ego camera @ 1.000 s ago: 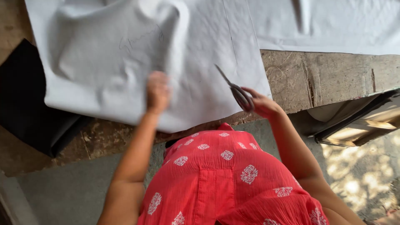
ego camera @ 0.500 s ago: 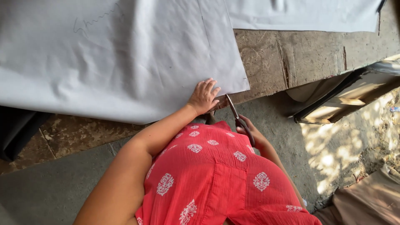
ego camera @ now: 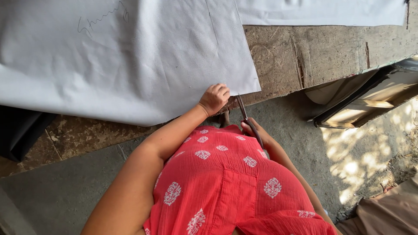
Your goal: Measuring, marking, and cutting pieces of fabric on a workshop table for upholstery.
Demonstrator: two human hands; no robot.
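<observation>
We see a big sheet of grey cloth spread out on an old, rough wooden table. Its near edge hangs a little over the front of the table. The left hand sits at that edge, near the right corner of the cloth, with its fingers curled tight around the hem. Just beside it, to the right, are the scissors. Their thin blades point up toward the cloth edge, and the tips are very close to it. The right hand grips the handles down low, close to the red dress with white flower marks. We cannot tell if the blades are open or closed, as they look like one dark line. A thin line runs up the cloth from near the hands. Another pale sheet lies at the far side of the table. Under the table on the left is something dark. On the right, flat boards lean by the table, and sunlight makes spots on the grey ground.
</observation>
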